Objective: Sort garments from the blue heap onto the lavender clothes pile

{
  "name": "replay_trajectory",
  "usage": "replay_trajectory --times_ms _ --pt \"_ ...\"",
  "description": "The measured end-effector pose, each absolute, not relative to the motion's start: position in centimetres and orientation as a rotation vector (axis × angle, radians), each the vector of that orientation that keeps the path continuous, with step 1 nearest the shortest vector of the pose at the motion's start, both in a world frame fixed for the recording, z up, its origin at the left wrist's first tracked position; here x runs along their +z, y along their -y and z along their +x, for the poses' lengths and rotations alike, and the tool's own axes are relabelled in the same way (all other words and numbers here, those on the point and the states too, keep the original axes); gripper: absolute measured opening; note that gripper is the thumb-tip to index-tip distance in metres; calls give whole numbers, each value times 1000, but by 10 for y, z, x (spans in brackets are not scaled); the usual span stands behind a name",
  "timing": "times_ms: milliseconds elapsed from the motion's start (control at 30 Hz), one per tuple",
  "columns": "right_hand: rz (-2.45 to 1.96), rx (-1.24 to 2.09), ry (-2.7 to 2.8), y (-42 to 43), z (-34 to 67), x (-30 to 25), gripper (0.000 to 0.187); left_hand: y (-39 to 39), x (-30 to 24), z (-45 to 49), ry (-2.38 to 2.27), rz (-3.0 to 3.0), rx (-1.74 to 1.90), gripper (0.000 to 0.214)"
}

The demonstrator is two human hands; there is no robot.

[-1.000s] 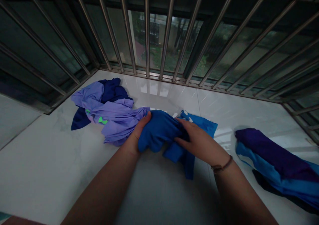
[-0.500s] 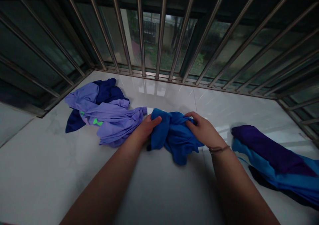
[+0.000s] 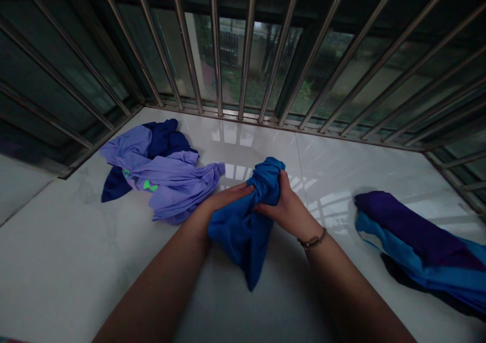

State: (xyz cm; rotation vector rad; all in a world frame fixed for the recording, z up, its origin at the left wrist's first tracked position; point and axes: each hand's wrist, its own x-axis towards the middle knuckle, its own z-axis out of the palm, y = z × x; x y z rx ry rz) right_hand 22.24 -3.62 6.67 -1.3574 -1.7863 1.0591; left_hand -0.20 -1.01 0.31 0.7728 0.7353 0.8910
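Nearest, both forearms reach forward over the glossy white tiled ledge (image 3: 76, 262). The left hand (image 3: 224, 201) and the right hand (image 3: 286, 208) are both closed around a bunched bright-blue cloth garment (image 3: 246, 221), gripping its gathered upper part between them; its loose end hangs down to the ledge. A thin bracelet (image 3: 313, 241) circles the right wrist. Left of the hands lies a crumpled lilac and navy garment (image 3: 159, 170); well apart on the right lies a purple and blue garment pile (image 3: 413, 246). Beyond stand slanted metal window bars (image 3: 246, 54).
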Motion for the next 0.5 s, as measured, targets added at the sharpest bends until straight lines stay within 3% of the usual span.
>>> replay_trajectory --times_ms 200,367,500 --pt "-1207 1112 1186 18 244 64 76 14 7 4 -492 662 836 76" --pt "-1127 839 536 -4 276 59 63 5 4 9 -453 711 819 55" --pt "-1084 1028 553 2 270 64 64 7 4 6 -418 808 648 38"
